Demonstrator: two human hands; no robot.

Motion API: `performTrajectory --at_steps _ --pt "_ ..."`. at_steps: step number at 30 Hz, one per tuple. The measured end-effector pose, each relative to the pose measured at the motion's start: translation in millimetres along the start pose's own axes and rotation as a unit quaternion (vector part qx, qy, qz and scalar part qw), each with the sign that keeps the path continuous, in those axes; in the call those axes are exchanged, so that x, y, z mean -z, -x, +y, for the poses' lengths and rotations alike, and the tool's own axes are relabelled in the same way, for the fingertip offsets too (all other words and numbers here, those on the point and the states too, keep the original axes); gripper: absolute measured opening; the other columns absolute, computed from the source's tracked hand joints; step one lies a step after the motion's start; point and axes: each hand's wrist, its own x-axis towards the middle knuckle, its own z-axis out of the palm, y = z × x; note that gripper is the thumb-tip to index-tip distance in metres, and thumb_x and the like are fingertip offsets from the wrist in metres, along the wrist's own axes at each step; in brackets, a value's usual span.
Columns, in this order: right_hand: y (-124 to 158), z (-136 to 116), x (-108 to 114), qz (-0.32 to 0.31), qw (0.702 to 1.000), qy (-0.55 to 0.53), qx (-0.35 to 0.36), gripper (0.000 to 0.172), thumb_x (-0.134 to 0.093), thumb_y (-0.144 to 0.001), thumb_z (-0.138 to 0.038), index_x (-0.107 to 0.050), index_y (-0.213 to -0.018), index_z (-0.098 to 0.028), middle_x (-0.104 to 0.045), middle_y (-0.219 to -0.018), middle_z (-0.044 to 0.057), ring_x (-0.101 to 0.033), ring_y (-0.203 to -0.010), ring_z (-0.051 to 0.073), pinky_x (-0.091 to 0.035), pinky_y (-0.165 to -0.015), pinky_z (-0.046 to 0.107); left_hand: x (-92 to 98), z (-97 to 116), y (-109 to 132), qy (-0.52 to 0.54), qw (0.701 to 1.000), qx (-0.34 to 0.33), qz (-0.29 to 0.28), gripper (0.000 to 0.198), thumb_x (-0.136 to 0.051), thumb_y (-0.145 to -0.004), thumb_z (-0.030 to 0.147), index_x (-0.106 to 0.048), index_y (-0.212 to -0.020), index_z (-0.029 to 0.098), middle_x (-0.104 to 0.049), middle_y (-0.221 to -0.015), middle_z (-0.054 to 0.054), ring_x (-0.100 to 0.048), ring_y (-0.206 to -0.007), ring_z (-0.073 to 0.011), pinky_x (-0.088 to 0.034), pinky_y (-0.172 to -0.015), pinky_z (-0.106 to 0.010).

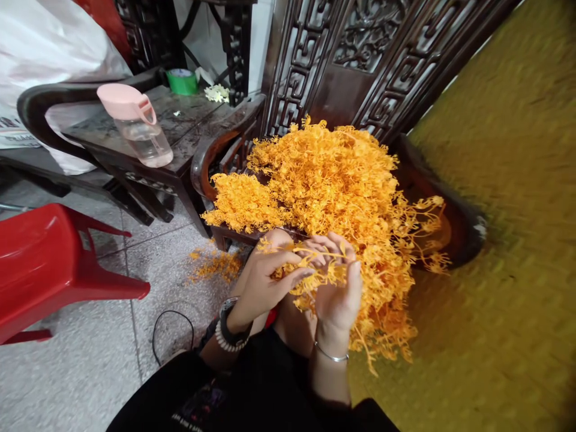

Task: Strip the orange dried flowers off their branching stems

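A yellow sprig is resting between the hands: the left hand is pinching it, while the right hand is cupping around it, its grip unclear. Beyond, a yellow heap is covering a wooden chair; a pink-lidded bottle is standing on the side table.

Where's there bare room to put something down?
Bare tabletop shows between the pink-lidded bottle and the curved armrest; bare floor between the red stool and black cable. Crowded: around the left hand and right hand, where yellow sprigs heap on the chair.
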Motion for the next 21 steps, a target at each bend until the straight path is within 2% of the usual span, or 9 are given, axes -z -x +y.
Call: performTrajectory --at_steps 2,3,6,9,11,14,18,21 --pt "-1 -1 6 -0.077 0.996 0.031 -0.034 0.040 -0.049 -0.080 -0.055 -0.056 -0.103 -0.023 -0.057 -0.104 0.006 -0.056 -0.098 0.020 -0.045 -0.087 0.037 4.9 -2 -1 -0.040 0.998 0.018 -0.050 0.011 -0.063 -0.080 0.029 -0.065 -0.077 0.019 -0.064 -0.069 0.001 -0.056 -0.064 -0.0112 -0.041 -0.064 -0.022" --pt "-2 -3 8 -0.112 0.991 0.054 -0.049 0.037 -0.054 -0.078 -0.054 -0.057 -0.096 -0.022 -0.056 -0.096 0.004 -0.056 -0.091 0.019 -0.046 -0.082 0.034 8.5 -3 -1 -0.057 0.994 0.030 -0.091 0.015 -0.063 -0.080 0.032 -0.065 -0.073 0.018 -0.062 -0.066 0.001 -0.055 -0.062 -0.0111 -0.041 -0.062 -0.022" --pt "-6 -7 13 -0.198 0.967 0.111 -0.112 0.025 -0.062 -0.078 -0.042 -0.054 -0.070 -0.020 -0.048 -0.066 -0.003 -0.046 -0.060 0.010 -0.041 -0.056 0.024 20.1 -3 -4 -0.049 0.974 0.056 -0.212 0.027 -0.059 -0.081 0.037 -0.063 -0.065 0.016 -0.057 -0.058 0.001 -0.050 -0.056 -0.0105 -0.039 -0.056 -0.022" --pt "-5 -8 13 -0.204 0.963 0.093 -0.152 0.034 -0.065 -0.077 -0.036 -0.047 -0.054 -0.018 -0.039 -0.050 -0.005 -0.033 -0.044 0.007 -0.030 -0.042 0.023 26.6 -2 -5 0.031 0.962 0.057 -0.266 0.030 -0.060 -0.080 0.039 -0.064 -0.065 0.014 -0.058 -0.057 0.000 -0.052 -0.055 -0.0108 -0.041 -0.054 -0.021" --pt "-2 -6 11 -0.173 0.972 0.060 -0.146 0.043 -0.063 -0.077 -0.043 -0.041 -0.049 -0.019 -0.034 -0.044 -0.006 -0.027 -0.039 0.006 -0.025 -0.038 0.024 24.9 -1 -4 0.067 0.967 0.055 -0.242 0.027 -0.059 -0.082 0.037 -0.066 -0.069 0.013 -0.060 -0.058 -0.001 -0.053 -0.054 -0.0106 -0.042 -0.053 -0.020" --pt "3 -1 5 -0.110 0.988 0.019 -0.111 0.052 -0.052 -0.079 -0.055 -0.028 -0.049 -0.021 -0.025 -0.042 -0.007 -0.020 -0.037 0.006 -0.020 -0.036 0.025 12.1 2 0 0.071 0.987 0.025 -0.139 0.019 -0.057 -0.083 0.029 -0.067 -0.077 0.014 -0.063 -0.060 -0.001 -0.053 -0.051 -0.0093 -0.041 -0.050 -0.020" --pt "5 6 -8 -0.001 0.998 -0.037 -0.046 0.048 -0.043 -0.085 -0.051 -0.023 -0.053 -0.022 -0.020 -0.045 -0.006 -0.021 -0.039 0.009 -0.023 -0.039 0.027 -16.9 3 7 0.007 0.997 -0.073 0.007 0.014 -0.053 -0.085 0.020 -0.066 -0.084 0.015 -0.069 -0.071 -0.004 -0.061 -0.062 -0.0120 -0.047 -0.061 -0.023" --pt "3 10 -16 0.041 0.997 -0.061 -0.007 0.045 -0.040 -0.088 -0.047 -0.023 -0.054 -0.023 -0.019 -0.046 -0.006 -0.021 -0.040 0.011 -0.024 -0.040 0.028 -33.9 -1 13 -0.031 0.989 -0.107 0.099 0.017 -0.050 -0.087 0.017 -0.066 -0.084 0.017 -0.070 -0.072 -0.003 -0.063 -0.065 -0.0132 -0.048 -0.064 -0.025"
